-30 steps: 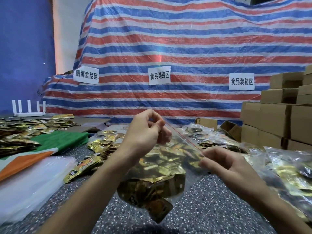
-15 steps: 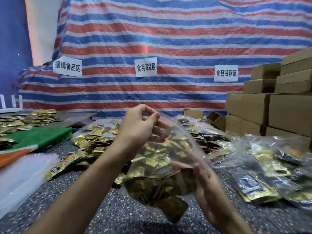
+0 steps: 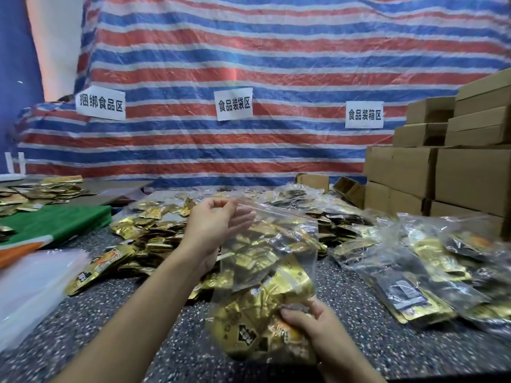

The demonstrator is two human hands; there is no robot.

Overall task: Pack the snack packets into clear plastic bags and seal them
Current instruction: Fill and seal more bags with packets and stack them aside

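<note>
Sealing looks to be the step in hand. The clear plastic bag (image 3: 290,244) is held up off the surface (image 3: 116,322), and it bulges with gold snack packets (image 3: 257,308). Its red zip strip (image 3: 279,211) runs along the top edge, from the left hand out toward the right. The left hand (image 3: 215,228) pinches the bag's upper left corner between thumb and forefinger, and its other fingers show through the plastic behind. The right hand (image 3: 309,327) grips the bag low down, fingers curled round the heavy bottom and bearing most of the load.

The strip lies fairly straight, but I cannot tell whether its two tracks are pressed together along the whole length. The bag is as full as it should get, so I judge the filling done.

The next move calls for a check of the closure. The pinch would run along the strip from the held corner to the far end, while the lower hand keeps the weight from pulling the mouth apart. A packet corner caught in the track would spoil the seal, so the contents should sit below the strip first.

Once closed, the bag likely belongs with the filled bags (image 3: 431,275) heaped just to the right, in front of the cardboard boxes (image 3: 448,175). A heap of loose packets (image 3: 154,233) lies behind the left forearm, and a stack of empty bags (image 3: 30,286) sits at the near left, so more rounds remain
</note>
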